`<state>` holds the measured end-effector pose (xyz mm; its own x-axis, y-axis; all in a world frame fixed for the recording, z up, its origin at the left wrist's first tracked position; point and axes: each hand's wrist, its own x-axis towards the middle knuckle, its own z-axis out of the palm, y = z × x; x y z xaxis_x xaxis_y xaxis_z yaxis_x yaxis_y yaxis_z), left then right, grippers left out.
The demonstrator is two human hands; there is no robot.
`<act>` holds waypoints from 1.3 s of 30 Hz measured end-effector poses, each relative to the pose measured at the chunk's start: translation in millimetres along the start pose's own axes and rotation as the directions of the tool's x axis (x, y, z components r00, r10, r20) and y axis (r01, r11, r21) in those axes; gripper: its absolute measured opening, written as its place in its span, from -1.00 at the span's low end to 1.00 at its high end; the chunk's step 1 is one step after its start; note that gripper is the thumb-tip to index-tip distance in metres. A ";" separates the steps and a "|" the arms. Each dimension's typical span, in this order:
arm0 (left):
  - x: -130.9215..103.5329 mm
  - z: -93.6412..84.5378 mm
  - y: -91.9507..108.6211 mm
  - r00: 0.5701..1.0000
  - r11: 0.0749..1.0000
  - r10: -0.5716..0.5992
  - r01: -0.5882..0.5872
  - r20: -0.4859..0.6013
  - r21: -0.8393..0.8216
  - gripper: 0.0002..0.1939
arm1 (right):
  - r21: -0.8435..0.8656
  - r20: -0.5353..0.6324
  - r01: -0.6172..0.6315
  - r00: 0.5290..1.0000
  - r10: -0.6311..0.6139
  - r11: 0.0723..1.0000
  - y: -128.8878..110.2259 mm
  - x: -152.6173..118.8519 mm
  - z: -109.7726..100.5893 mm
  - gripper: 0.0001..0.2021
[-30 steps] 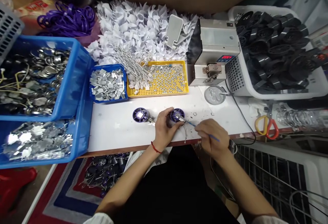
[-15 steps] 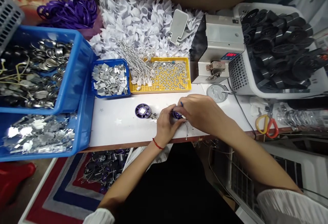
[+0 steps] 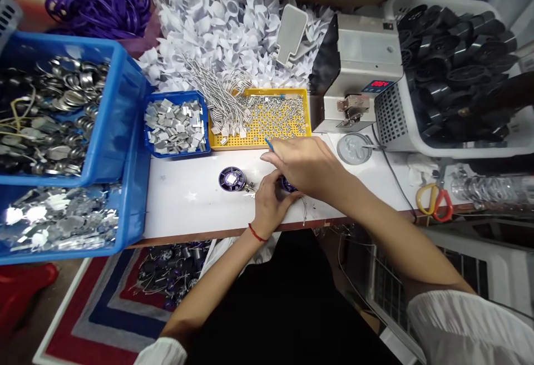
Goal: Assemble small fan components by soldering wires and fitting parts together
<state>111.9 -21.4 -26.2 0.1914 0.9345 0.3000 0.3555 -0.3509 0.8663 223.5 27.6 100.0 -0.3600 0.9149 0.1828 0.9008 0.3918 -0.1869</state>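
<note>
Purple rnd. part (image 3: 286, 183), 1 pc.: on table (image 3: 179, 215), L hand (image 3: 268, 202) fingers curled round it. R hand (image 3: 307, 166) fingers closed w/ blue stick (image 3: 269, 143), lower end hidden. Step, prob.: stick work on part; next needs steady L hold.

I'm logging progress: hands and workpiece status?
Left hand: grip around round purple plastic part. Right hand: grip on thin blue stick. Right hand partly covers part.
</note>
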 end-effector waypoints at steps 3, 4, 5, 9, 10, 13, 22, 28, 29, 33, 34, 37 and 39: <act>-0.1 0.2 -0.1 1.000 1.000 -0.021 0.021 0.001 -0.001 -0.53 | 0.054 -0.017 0.020 1.000 -0.019 0.998 2.2 0.9 2.5 -0.58; -0.2 0.2 -0.1 1.000 1.000 -0.010 0.010 -0.006 -0.003 -0.52 | 0.083 -0.023 0.033 0.999 -0.031 0.996 4.5 -0.8 2.4 -0.58; -0.4 0.2 -0.1 1.000 1.000 0.005 -0.005 -0.013 -0.004 -0.51 | 0.116 -0.033 0.047 0.999 -0.043 0.992 7.6 -4.1 1.9 -0.58; -1.4 -0.7 -0.1 0.999 0.999 0.048 -0.048 -0.016 -0.008 -0.46 | 0.264 -0.213 0.113 0.975 -0.057 0.958 22.8 -35.4 -1.7 -0.59; -1.4 -1.2 0.0 0.998 0.999 0.054 -0.054 -0.012 -0.009 -0.43 | 0.299 -0.302 0.125 0.953 -0.031 0.946 25.9 -46.9 -2.0 -0.60; 0.8 -3.9 2.8 0.996 0.996 0.090 -0.090 0.008 0.016 -0.36 | 0.418 -0.577 0.011 0.775 0.257 0.908 30.6 -80.3 1.3 -0.64; 18.4 -10.3 25.0 0.998 0.995 -0.068 0.067 0.005 0.070 -0.51 | 0.996 -0.089 0.033 0.142 0.986 0.085 6.2 -66.5 72.9 -0.63; 30.1 -9.5 23.6 0.929 0.895 -0.365 0.369 0.065 -0.251 -0.60 | 0.991 0.059 0.115 0.134 0.989 -0.075 -14.3 -45.5 90.6 -0.65; 31.9 -9.2 23.2 0.913 0.868 -0.400 0.405 0.080 -0.287 -0.59 | 0.989 0.066 0.122 0.138 0.988 -0.083 -15.6 -45.3 89.5 -0.65; 34.5 -6.3 24.8 0.882 0.822 -0.459 0.467 0.108 -0.324 -0.56 | 0.989 0.087 0.104 0.143 0.986 -0.103 -18.8 -41.5 87.3 -0.66; 33.9 -5.3 25.9 0.885 0.830 -0.454 0.461 0.098 -0.314 -0.56 | 0.990 0.085 0.096 0.140 0.986 -0.099 -19.1 -39.6 87.9 -0.66; 30.4 -4.1 29.6 0.907 0.870 -0.418 0.416 0.051 -0.265 -0.55 | 0.989 0.059 0.125 0.137 0.989 -0.077 -15.5 -38.4 88.8 -0.67; 26.9 -6.3 31.7 0.920 0.892 -0.390 0.386 0.032 -0.235 -0.55 | 0.990 -0.027 0.142 0.129 0.991 0.009 -7.9 -47.0 85.6 -0.69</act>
<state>122.6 -7.0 11.8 0.0667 0.9950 -0.0743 0.1757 0.0616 0.9825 212.5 -10.2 10.2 0.8532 0.5036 -0.1356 -0.2837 0.2299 -0.9309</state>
